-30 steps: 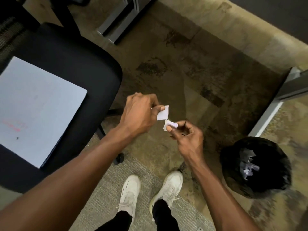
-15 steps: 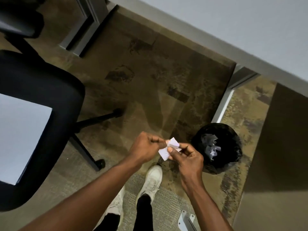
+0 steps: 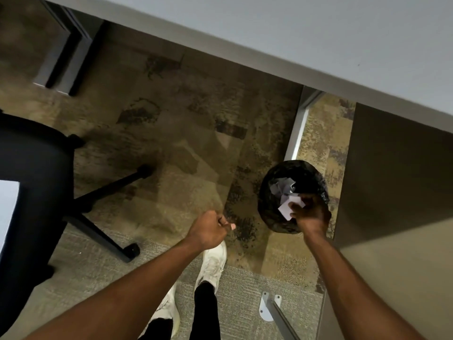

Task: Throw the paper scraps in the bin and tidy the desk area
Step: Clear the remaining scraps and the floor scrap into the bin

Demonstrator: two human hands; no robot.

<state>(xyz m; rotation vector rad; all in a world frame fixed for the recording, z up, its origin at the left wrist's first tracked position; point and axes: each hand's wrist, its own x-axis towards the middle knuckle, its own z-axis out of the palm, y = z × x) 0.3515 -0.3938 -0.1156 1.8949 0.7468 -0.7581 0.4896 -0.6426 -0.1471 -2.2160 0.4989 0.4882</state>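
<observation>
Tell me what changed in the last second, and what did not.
The hands parted: the right hand carried the paper scraps rightward over the black-lined bin, still pinching them; the left hand let go and hangs closed, empty. The view swung toward the desk. Unchanged: earlier scraps lie in the bin, the office chair stands at left.
</observation>
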